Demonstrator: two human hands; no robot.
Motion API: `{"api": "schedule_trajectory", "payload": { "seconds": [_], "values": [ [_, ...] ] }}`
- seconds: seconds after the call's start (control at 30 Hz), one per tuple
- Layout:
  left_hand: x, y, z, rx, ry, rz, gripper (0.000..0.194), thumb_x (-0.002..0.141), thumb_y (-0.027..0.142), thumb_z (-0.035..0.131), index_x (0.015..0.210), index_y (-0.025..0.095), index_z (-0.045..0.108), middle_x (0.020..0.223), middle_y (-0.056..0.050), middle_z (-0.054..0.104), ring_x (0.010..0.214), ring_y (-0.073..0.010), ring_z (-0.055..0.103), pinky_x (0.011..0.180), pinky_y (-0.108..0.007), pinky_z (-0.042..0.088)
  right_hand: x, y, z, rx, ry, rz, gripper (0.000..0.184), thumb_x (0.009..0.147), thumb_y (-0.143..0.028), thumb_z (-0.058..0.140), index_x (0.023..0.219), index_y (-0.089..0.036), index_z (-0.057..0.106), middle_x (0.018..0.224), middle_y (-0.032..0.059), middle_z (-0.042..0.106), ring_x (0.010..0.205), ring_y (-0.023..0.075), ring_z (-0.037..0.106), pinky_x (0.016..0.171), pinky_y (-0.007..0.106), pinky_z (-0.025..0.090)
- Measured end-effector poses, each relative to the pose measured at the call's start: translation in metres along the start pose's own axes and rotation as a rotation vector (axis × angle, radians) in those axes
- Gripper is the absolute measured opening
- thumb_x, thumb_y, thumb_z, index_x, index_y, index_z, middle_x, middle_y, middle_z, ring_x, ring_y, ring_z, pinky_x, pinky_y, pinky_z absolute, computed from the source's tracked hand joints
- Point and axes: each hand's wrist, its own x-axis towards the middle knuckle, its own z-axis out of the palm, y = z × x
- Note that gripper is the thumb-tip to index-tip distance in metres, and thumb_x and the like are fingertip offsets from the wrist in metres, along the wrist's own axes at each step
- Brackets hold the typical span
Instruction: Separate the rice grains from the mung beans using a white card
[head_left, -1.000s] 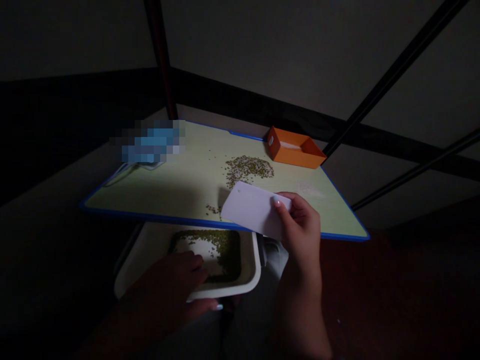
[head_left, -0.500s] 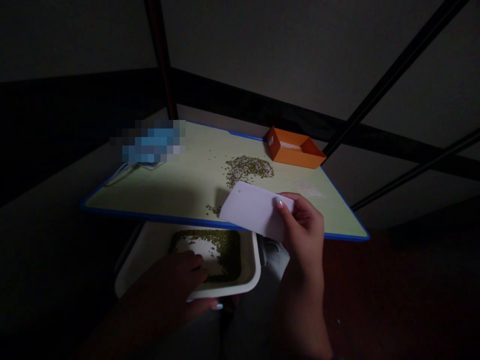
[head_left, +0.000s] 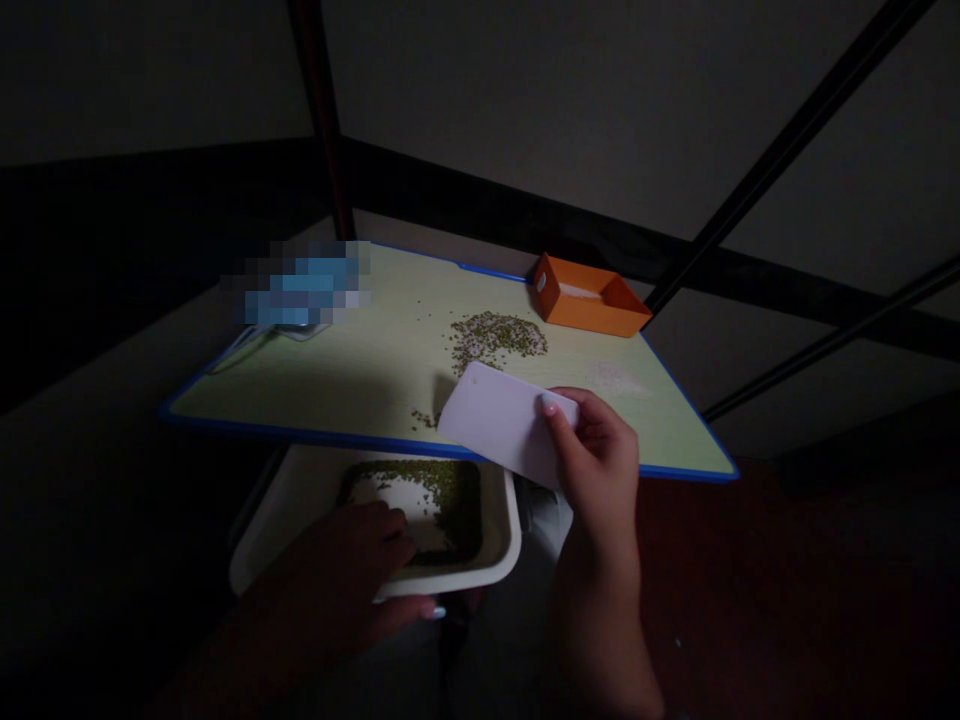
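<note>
My right hand [head_left: 600,450] is closed on a flat white plastic scraper [head_left: 502,415], thumb on top, held at the table's near edge. Behind the scraper, a spread of small green beans mixed with whitish grains [head_left: 499,338] lies on the table [head_left: 360,385]; a few stray beans [head_left: 426,420] sit by the scraper's left end. Under the edge is a white basin [head_left: 495,572] with green beans [head_left: 459,500] gathered along its far and right sides. My left hand [head_left: 360,550] grips the basin's near rim, fingers inside and thumb outside.
An orange open box [head_left: 596,315] with something whitish inside stands at the table's back right. In front of it is a whitish patch of fine grains [head_left: 616,377]. A blurred-out blue object [head_left: 304,290] with a white cable [head_left: 240,348] is at the left.
My right hand and the scraper have shifted slightly to the left along the table's near edge. The left hand and the basin have hardly moved.
</note>
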Motion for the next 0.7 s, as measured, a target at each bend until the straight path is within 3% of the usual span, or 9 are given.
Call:
{"api": "schedule_trajectory", "payload": {
  "seconds": [0.2, 0.33, 0.47, 0.7],
  "values": [
    [-0.002, 0.000, -0.002, 0.001, -0.010, -0.002, 0.019, 0.075, 0.037, 0.082, 0.084, 0.024, 0.071, 0.096, -0.005, 0.070, 0.090, -0.0284, 0.067, 0.079, -0.043, 0.054, 0.002, 0.002, -0.004, 0.002, 0.089, 0.017, 0.014, 0.083, -0.034, 0.068, 0.083, -0.020, 0.071, 0.077, 0.0013, 0.071, 0.072, 0.0164, 0.062, 0.064, 0.028, 0.045],
    [0.001, 0.001, -0.005, 0.003, -0.029, -0.003, 0.018, 0.073, 0.035, 0.082, 0.081, 0.024, 0.072, 0.092, -0.004, 0.071, 0.085, -0.0278, 0.068, 0.073, -0.041, 0.055, -0.002, -0.002, 0.001, 0.017, 0.058, 0.008, 0.012, 0.083, -0.033, 0.068, 0.083, -0.021, 0.071, 0.078, 0.0015, 0.072, 0.073, 0.0168, 0.063, 0.065, 0.028, 0.047],
    [0.002, 0.001, -0.005, 0.000, -0.012, -0.004, 0.017, 0.074, 0.032, 0.082, 0.085, 0.024, 0.072, 0.098, -0.005, 0.072, 0.093, -0.0291, 0.068, 0.080, -0.043, 0.056, -0.003, -0.002, 0.005, -0.015, 0.040, -0.002, 0.013, 0.085, -0.032, 0.066, 0.085, -0.020, 0.071, 0.077, 0.0014, 0.072, 0.072, 0.0162, 0.062, 0.064, 0.028, 0.046],
    [-0.004, -0.002, 0.002, -0.011, 0.025, 0.004, 0.019, 0.072, 0.033, 0.084, 0.082, 0.023, 0.071, 0.096, -0.006, 0.071, 0.091, -0.0292, 0.067, 0.080, -0.044, 0.056, 0.007, 0.013, -0.006, -0.029, 0.167, 0.028, 0.017, 0.083, -0.036, 0.068, 0.084, -0.019, 0.071, 0.076, 0.0020, 0.071, 0.068, 0.0157, 0.059, 0.062, 0.028, 0.043]
  ]
}}
